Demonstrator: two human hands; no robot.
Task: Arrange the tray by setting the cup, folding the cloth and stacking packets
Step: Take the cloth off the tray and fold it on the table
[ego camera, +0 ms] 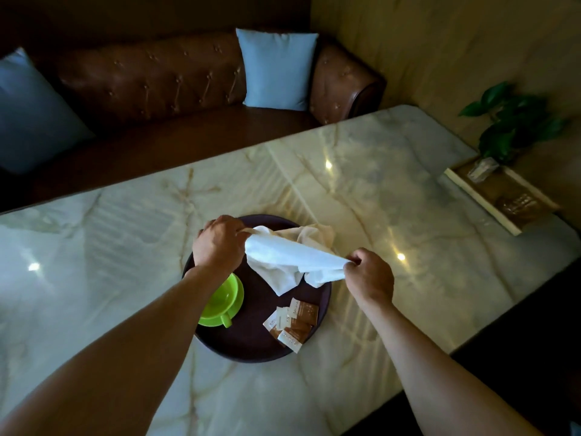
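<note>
A round dark tray [251, 347] lies on the marble table. Over it, a white cloth [289, 256] is stretched in the air between both hands. My left hand [218, 240] pinches one corner at the tray's far left. My right hand [369, 275] pinches the opposite corner past the tray's right rim. The cloth's loose middle sags onto the tray. A green cup [224, 298] on a green saucer stands at the tray's left, partly hidden by my left forearm. Several brown and white packets [294, 320] lie scattered at the tray's front right.
The marble table [125, 247] runs wide on all sides of the tray. A wooden tray [503, 196] with a glass and a plant [512, 127] stands at the far right. A brown leather sofa [176, 89] with blue cushions is behind the table.
</note>
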